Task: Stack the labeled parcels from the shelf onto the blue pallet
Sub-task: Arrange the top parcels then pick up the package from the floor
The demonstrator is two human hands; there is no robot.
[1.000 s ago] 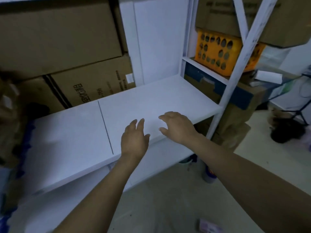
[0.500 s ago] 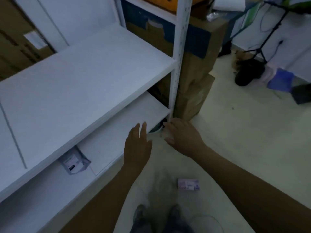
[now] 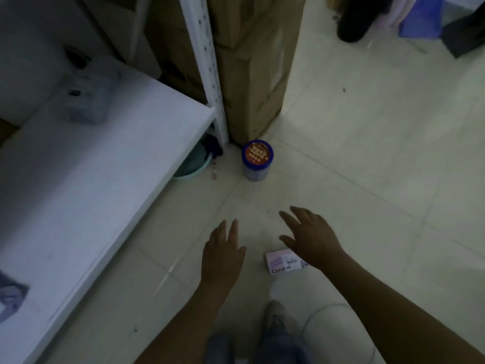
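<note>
— Where did you have room to move?

— Your left hand (image 3: 223,254) and right hand (image 3: 311,239) hung spread and empty over bare floor (image 3: 367,166), with open tile ahead and to your right. A small labelled box (image 3: 284,264) lay on the floor, partly under your right hand.

— And what blocked you?

— The white shelf (image 3: 86,179) ran along your left. Its post (image 3: 207,67) stood ahead, with stacked cardboard boxes (image 3: 252,74) just beside it. A blue-lidded jar (image 3: 257,160) stood on the floor at their foot, and a basin (image 3: 194,164) sat tucked under the shelf corner.
</note>
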